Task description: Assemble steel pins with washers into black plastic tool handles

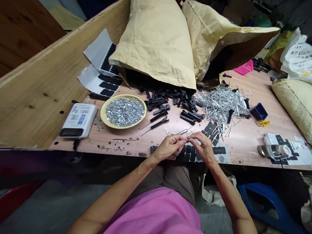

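Observation:
My left hand [170, 147] and my right hand [203, 146] meet over the table's front edge, fingertips pinched together on something small and silvery that I cannot make out. Under them lies a sheet of black rubber pads [192, 153]. A few loose washers [168, 131] sit just beyond my left hand. Further back are a yellow plate [103, 110] full of washers, a heap of black plastic handles [170, 102] and a pile of thin metal pins [219, 104].
Two large tan paper sacks [158, 39] lie open at the back. A white box [78, 121] sits left of the plate, a small blue cup [259, 111] and a metal lid [274, 150] at right. A wooden board [36, 84] walls the left side.

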